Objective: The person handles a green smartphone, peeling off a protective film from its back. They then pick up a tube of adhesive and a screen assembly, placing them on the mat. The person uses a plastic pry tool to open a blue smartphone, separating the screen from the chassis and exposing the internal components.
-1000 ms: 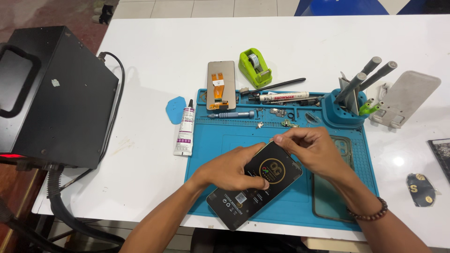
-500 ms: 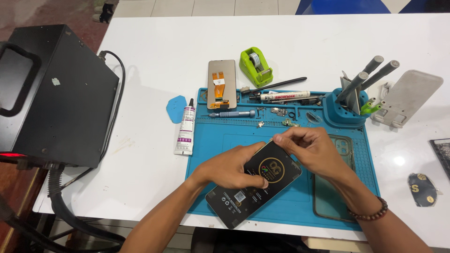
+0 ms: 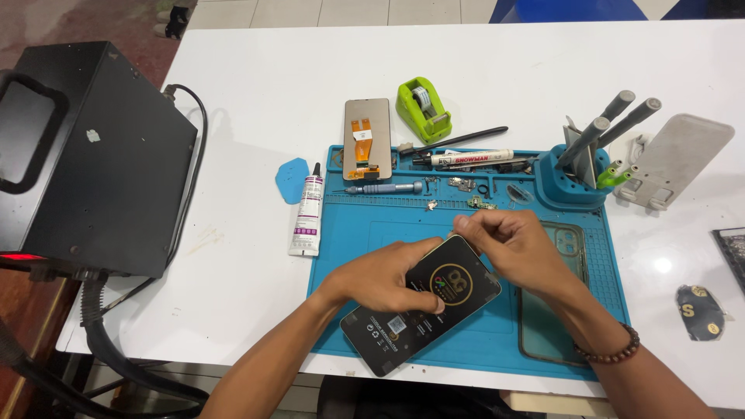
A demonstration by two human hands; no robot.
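1. The phone (image 3: 423, 304) lies face up on the blue mat (image 3: 345, 248), near the mat's front edge, with the desk (image 3: 256, 93) under all of it. Its long axis runs on a slant, from about 7 o'clock at the near corner to about 1 o'clock at the far corner.

2. The left hand (image 3: 384, 275) comes in from 7 o'clock and lies over the phone's left long edge. Its fingers curl around that edge with the thumb on the dark glass, so it is closed on the phone and steadies it.

3. The right hand (image 3: 516, 248) comes in from 4 o'clock and sits at the phone's far corner, at the 1 o'clock end. Its fingertips are bunched together in a pinch right at that corner. Whether they hold a small tool or only the phone's edge I cannot tell; the fingers hide it.

4. So the phone's upper end is touching the right hand, while the body and lower end lie under the left. The left hand is the nearer one to the phone's middle.

5. Just beside the right wrist, at 3 o'clock from the phone, a clear case (image 3: 555, 299) lies flat on the mat.

6. Well apart at 12 o'clock lie a screwdriver (image 3: 384, 188), a glue tube (image 3: 308, 213) and a spare screen (image 3: 367, 138).
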